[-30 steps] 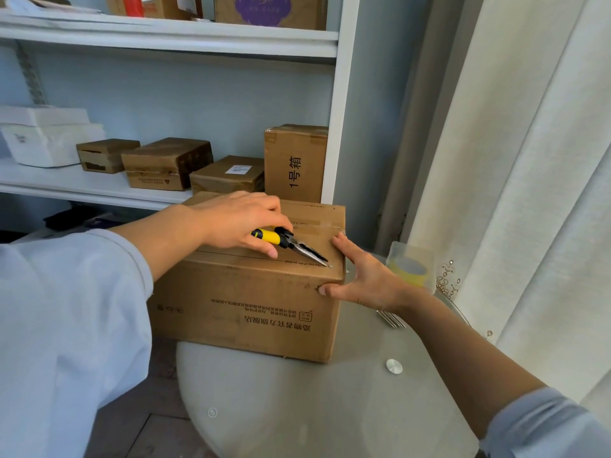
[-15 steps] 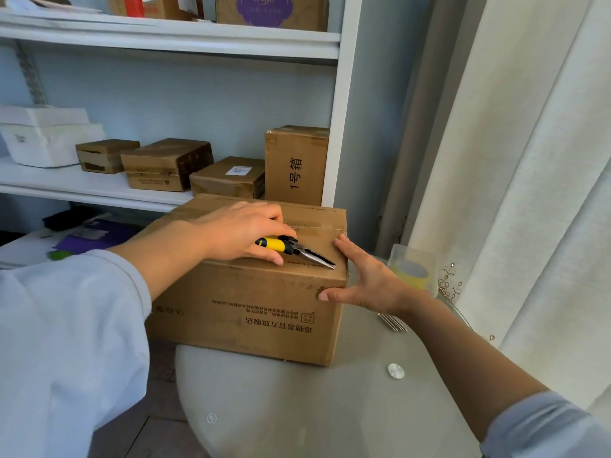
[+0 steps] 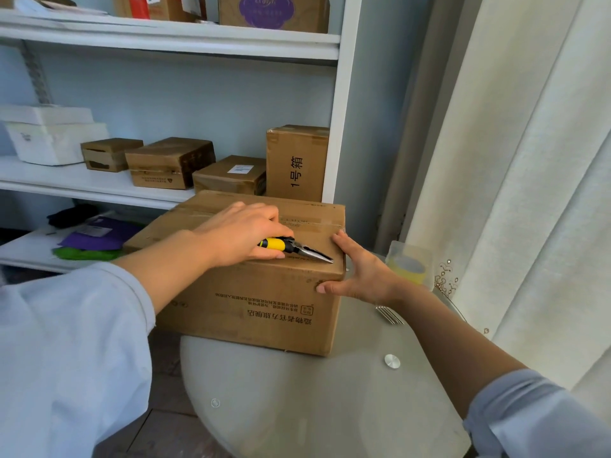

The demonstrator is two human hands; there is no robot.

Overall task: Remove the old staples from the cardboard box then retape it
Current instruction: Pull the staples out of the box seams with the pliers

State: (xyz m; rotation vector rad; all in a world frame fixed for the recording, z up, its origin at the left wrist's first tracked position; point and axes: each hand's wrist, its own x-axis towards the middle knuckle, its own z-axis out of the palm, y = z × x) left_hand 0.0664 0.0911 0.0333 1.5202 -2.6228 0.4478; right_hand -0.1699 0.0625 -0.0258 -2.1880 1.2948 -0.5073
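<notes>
A brown cardboard box (image 3: pixel 251 302) with printed text stands on a round glass table (image 3: pixel 317 401). My left hand (image 3: pixel 241 236) grips yellow-handled needle-nose pliers (image 3: pixel 294 249), whose tips lie on the box top near its front right corner. My right hand (image 3: pixel 357 269) presses flat against the box's right side, thumb on the front face and fingers reaching over the top edge. A roll of clear tape (image 3: pixel 408 267) sits on the table just right of my right wrist. No staple is plainly visible.
White shelves (image 3: pixel 99 190) behind the box hold several smaller cardboard boxes (image 3: pixel 170 161) and white foam pieces. A tall box (image 3: pixel 296 160) stands right behind the task box. A cream curtain (image 3: pixel 529 193) hangs at the right. Fork tines (image 3: pixel 390 314) peek out under my right forearm.
My left hand has lowered the pliers slightly toward the box's front edge, tips staying near the right corner. My right hand stays braced against the box's side.
</notes>
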